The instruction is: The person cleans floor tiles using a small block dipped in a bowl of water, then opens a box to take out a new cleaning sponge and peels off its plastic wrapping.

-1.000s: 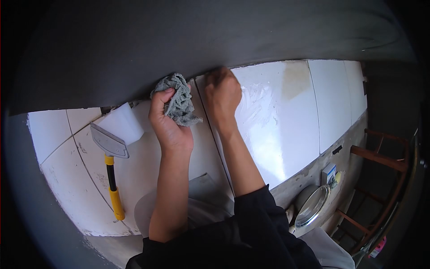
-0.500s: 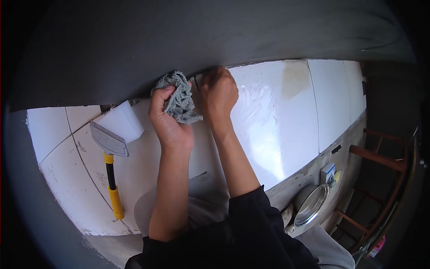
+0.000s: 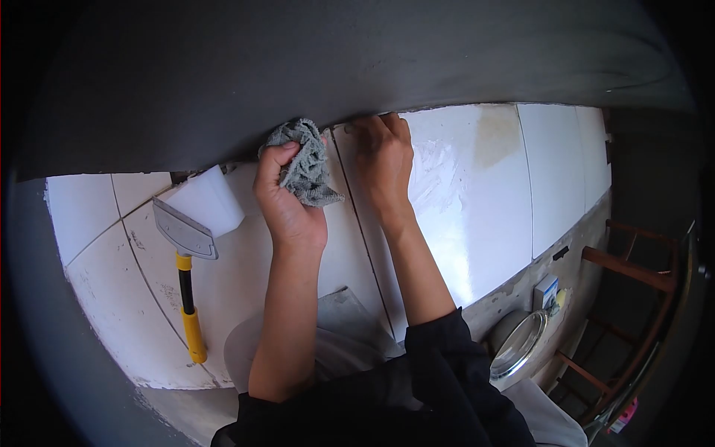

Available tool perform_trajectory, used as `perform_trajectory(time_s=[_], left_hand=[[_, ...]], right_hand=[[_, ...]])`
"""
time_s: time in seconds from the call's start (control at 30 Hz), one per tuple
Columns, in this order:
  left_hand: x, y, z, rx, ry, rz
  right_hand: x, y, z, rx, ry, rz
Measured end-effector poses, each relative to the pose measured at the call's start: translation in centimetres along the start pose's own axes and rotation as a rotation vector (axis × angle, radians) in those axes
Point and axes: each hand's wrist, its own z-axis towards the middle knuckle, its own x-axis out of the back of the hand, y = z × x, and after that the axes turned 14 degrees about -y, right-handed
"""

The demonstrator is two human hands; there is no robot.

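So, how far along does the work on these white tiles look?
Partway, it seems. The glossy white tile looks mostly clean, though streaked. In hand: a crumpled grey-green cloth in the left hand, while the right hand is by the dark wall. Apparently left: the brownish patch on that tile and dark marks on tiles beside the yellow-and-black scraper.

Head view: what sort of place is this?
Probably a room under cleaning or finishing work; home or building site, can't tell. Signs: white tiles edged by rough grey cement, a scraper lying on the tiled surface, and a cloth in the left hand.
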Motion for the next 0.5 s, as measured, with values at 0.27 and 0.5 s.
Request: perform_trajectory(time_s=[0.27,0.5], left_hand=[[-0.1,0.0,-0.1,0.002,-0.007,0.011],[0.0,-0.2,0.0,-0.001,0.002,-0.006]], right_hand=[[-0.3,-0.3,0.1,-0.003,-0.011,-0.015],[2.3,0.1,-3.4,0.019,-0.222,-0.056]])
